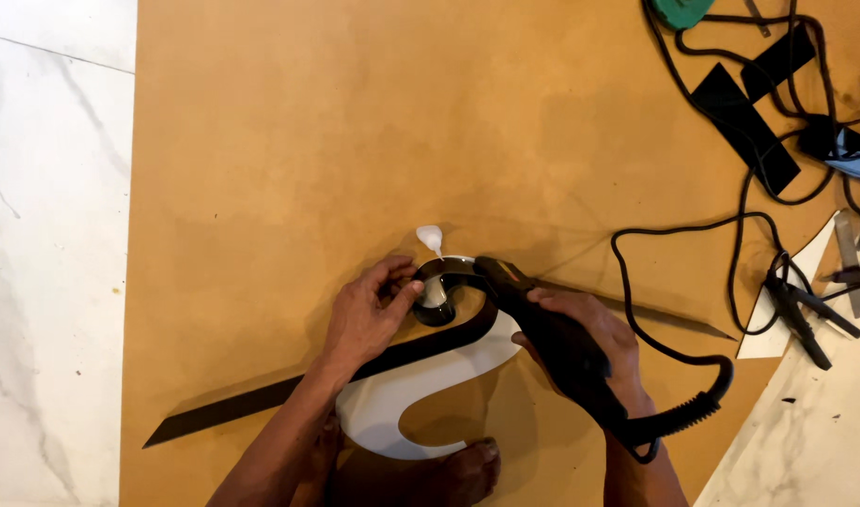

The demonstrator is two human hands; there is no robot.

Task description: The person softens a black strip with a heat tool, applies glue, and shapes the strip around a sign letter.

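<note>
Left hand [371,312]: fingers pinched on the black strip [261,399] where it curls over the white curved panel [420,385].
Right hand [589,343]: closed around the black corded heat tool [552,333], nozzle at the bend.
Surface: brown board [355,122] on the pale marble floor [45,235].
Far right: black cables [730,253], black offcuts [744,127].

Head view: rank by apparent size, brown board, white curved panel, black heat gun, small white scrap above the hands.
1. Brown board, by far the largest.
2. White curved panel and black heat gun: look similar, and the panel is partly hidden by the arms, so unranked.
3. Small white scrap, smallest.
</note>
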